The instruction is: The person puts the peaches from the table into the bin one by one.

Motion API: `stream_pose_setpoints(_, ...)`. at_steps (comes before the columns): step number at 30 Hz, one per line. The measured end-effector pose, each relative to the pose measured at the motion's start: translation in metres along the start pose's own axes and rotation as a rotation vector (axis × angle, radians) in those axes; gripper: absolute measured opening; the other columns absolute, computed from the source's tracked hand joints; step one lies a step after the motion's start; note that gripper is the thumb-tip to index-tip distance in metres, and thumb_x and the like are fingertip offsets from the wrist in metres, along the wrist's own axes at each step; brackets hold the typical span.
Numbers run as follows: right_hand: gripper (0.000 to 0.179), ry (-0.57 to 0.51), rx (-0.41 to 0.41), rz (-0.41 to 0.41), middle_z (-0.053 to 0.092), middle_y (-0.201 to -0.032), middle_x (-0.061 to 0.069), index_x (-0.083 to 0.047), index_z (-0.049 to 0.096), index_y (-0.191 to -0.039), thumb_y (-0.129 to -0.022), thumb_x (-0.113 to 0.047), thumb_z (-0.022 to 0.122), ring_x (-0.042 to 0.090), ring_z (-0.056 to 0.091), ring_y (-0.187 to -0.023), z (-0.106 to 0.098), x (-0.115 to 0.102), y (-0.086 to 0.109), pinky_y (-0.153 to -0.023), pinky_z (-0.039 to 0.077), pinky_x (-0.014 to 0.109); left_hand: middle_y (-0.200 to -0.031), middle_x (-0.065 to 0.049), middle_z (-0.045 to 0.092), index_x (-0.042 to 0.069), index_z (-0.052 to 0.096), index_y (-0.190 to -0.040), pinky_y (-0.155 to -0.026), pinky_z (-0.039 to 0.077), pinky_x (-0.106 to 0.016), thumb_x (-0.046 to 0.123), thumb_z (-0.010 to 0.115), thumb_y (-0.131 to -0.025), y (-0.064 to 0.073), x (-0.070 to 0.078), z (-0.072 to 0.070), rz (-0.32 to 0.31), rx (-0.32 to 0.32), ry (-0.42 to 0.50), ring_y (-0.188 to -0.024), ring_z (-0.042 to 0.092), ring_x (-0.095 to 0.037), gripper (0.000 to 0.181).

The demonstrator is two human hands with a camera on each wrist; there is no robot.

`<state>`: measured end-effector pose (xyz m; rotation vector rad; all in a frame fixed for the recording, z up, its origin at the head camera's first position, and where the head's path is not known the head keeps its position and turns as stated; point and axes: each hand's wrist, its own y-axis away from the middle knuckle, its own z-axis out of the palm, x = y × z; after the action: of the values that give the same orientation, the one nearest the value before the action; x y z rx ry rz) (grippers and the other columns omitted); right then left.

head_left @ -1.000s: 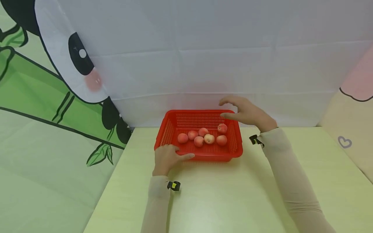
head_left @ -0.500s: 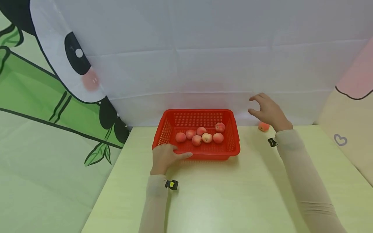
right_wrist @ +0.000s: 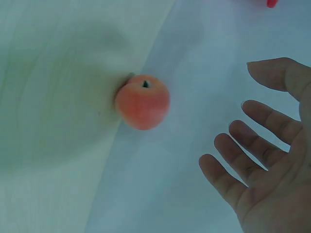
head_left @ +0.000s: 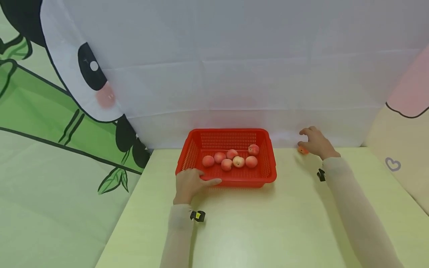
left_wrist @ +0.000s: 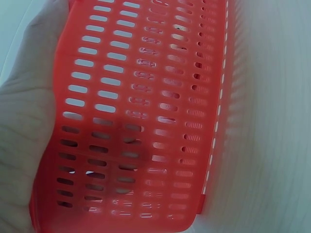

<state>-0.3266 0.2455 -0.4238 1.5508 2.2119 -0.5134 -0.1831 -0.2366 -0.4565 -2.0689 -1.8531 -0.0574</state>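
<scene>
Several peaches (head_left: 238, 161) lie in a red plastic basket (head_left: 271, 160), most of them red and one paler. At the basket's near left corner my left hand (head_left: 190, 184) grips the rim, its thumb along the front edge. The left wrist view shows the slotted wall (left_wrist: 136, 87) beside that hand (left_wrist: 24, 116). A lone peach (right_wrist: 143, 104) sits on the table to the right of the basket, against the backdrop. My right hand (head_left: 316, 143) hovers over it, partly covering it in the head view. In the right wrist view its fingers (right_wrist: 238, 160) are spread and apart from the peach.
The basket and the lone peach stand on a pale wooden table (head_left: 241, 227). A white cloth backdrop (head_left: 254, 67) rises at the table's far edge, with a printed cartoon panda (head_left: 92, 70) at left. Another printed cloth (head_left: 402, 149) borders the right side.
My right hand has moved right, away from the basket's far right corner, and then down toward the lone peach. My left hand stays on the basket rim.
</scene>
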Motion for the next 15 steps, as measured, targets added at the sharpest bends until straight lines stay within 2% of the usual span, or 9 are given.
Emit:
stream_pose_setpoints(3, 0.051, -0.018, -0.012, 0.007, 0.036, -0.147, 0.040, 0.016, 0.048, -0.143, -0.105, -0.015, 0.060, 0.058, 0.040, -0.134, 0.010, 0.016, 0.002, -0.109, 0.036, 0.072, -0.050, 0.009, 0.024, 0.021, 0.037, -0.054, -0.057, 0.024, -0.033, 0.086, 0.071, -0.078, 0.000, 0.001, 0.002, 0.004, -0.002, 0.005, -0.052, 0.026, -0.010, 0.077)
stream_pose_setpoints(7, 0.051, -0.044, -0.029, 0.000, 0.035, -0.145, 0.040, 0.017, 0.048, -0.141, -0.104, -0.014, 0.063, 0.059, 0.043, -0.130, 0.017, 0.024, 0.005, -0.109, 0.036, 0.073, -0.049, 0.009, 0.024, 0.021, 0.037, -0.053, -0.057, 0.024, -0.033, 0.086, 0.072, -0.078, -0.001, 0.001, 0.001, 0.012, 0.007, 0.005, -0.052, 0.026, -0.010, 0.077)
stream_pose_setpoints(15, 0.060, -0.049, -0.081, -0.015, 0.034, -0.148, 0.039, 0.015, 0.048, -0.142, -0.092, -0.008, 0.071, 0.058, 0.046, -0.127, 0.028, 0.037, 0.005, -0.103, 0.042, 0.072, -0.050, 0.010, 0.023, 0.022, 0.037, -0.053, -0.057, 0.024, -0.032, 0.086, 0.072, -0.078, 0.000, 0.001, 0.000, 0.012, 0.009, 0.003, -0.052, 0.027, -0.009, 0.077)
